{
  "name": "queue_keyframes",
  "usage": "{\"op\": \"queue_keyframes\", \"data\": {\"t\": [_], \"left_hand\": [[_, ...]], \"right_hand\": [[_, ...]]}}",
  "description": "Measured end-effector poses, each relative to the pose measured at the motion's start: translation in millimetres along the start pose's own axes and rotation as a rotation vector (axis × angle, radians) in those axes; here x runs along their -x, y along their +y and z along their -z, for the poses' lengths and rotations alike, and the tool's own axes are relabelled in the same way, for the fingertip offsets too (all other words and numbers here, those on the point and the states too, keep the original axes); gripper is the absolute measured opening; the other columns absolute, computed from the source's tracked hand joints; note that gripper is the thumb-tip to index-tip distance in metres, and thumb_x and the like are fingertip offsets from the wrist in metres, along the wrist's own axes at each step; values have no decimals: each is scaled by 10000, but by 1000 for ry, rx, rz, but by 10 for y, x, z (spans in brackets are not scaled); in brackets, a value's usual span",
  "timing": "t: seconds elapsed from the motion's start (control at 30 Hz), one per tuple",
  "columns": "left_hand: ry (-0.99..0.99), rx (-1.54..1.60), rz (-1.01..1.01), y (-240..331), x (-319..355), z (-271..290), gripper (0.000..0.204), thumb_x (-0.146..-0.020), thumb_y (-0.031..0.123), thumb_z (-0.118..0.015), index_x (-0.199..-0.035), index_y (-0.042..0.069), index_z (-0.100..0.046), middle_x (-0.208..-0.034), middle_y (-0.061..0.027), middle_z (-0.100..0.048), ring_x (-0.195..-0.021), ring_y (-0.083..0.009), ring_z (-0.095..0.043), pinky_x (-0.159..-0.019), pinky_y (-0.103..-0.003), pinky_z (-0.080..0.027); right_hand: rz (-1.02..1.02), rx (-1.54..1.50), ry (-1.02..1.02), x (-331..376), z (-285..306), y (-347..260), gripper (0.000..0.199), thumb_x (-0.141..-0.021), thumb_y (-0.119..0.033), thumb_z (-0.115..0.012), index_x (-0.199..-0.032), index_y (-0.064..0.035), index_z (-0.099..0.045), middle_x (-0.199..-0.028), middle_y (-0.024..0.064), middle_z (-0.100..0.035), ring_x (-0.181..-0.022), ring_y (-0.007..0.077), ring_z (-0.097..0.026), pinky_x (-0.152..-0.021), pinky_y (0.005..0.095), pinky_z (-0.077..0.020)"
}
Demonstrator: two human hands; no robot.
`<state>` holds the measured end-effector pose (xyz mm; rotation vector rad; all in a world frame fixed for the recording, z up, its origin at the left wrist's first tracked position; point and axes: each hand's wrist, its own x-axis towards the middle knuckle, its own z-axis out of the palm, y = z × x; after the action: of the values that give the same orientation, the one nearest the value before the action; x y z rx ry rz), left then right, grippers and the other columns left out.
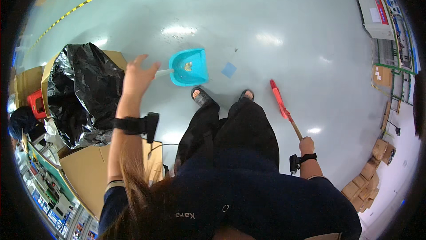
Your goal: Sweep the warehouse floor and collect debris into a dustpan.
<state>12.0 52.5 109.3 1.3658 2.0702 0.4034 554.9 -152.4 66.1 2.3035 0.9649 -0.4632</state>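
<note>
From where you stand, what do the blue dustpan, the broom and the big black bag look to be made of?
The dustpan looks like moulded plastic: uniform turquoise, smooth, rounded rim. The broom seems to have a red plastic head on a brownish handle, possibly wood, held in the right hand. The black bag looks like thin plastic film: crinkled, glossy, catching the light.

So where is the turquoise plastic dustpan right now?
In the head view the turquoise plastic dustpan sits on the glossy grey floor, just ahead of the person's sandalled feet, right of the open left hand and left of a small blue square.
</note>
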Motion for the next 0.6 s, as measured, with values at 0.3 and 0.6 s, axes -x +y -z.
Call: {"op": "queue_keyframes", "data": {"t": [0.3,0.6], "left_hand": [[-102,244,119,-242,-135,-319,346,-651,264,-532,-889,16,-570,-729,-183,-578,-713,-278,-566,-656,-319,-439],[-58,370,121,-74,27,-257,227,-636,199,-511,-705,-8,-576,-654,-171,-567,-639,-275,-563,-614,-311,-441]], "right_hand": [[86,-28,-43,-439,-145,-158,142,-715,-43,-469,-641,57,-539,-563,179,-544,-472,260,-567,-421,337,-457],[260,97,-153,-493,37,-370,164,-697,-113,-507,-670,40,-560,-657,172,-568,-571,274,-571,-490,348,-458]]}}
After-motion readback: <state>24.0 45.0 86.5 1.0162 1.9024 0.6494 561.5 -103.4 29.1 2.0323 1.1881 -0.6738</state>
